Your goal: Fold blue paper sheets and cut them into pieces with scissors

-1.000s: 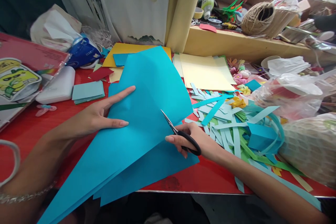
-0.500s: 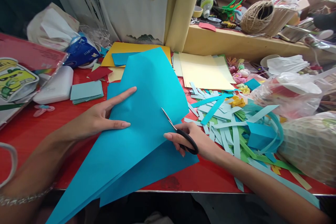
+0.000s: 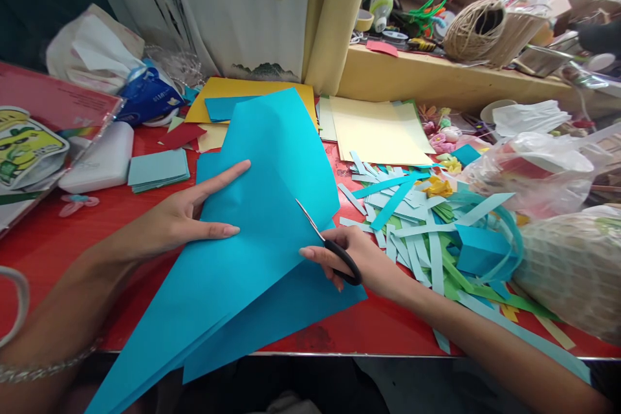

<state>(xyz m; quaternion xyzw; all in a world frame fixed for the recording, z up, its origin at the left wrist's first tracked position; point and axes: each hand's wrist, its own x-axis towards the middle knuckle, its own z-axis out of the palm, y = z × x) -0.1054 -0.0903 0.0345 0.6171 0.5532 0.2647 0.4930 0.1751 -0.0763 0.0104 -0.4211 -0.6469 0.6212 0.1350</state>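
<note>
A large sheet of bright blue paper [image 3: 262,142], folded over, hangs past the table's front edge at lower left. Another blue piece shows below it at the right. On the sheet's left side is my left hand [image 3: 182,213], index finger and thumb spread apart on top; its other fingers are mostly hidden, seemingly behind the paper's edge. My right hand [image 3: 354,252] is closed around black-handled scissors [image 3: 342,262]. Their nearly closed blades point up and left over the sheet. Whether the blades touch the paper is hard to tell.
Light blue and green paper strips [image 3: 412,233] lie heaped on the red table [image 3: 315,339] at right. Cream sheets [image 3: 378,129] and a yellow sheet [image 3: 208,87] lie behind. Small pale blue cards [image 3: 158,168] sit at left. Twine [image 3: 473,29] stands on the shelf.
The scissors and my right hand have shifted very slightly left, and the sheet's right edge sits a little farther left. My left hand keeps its place on the paper.
</note>
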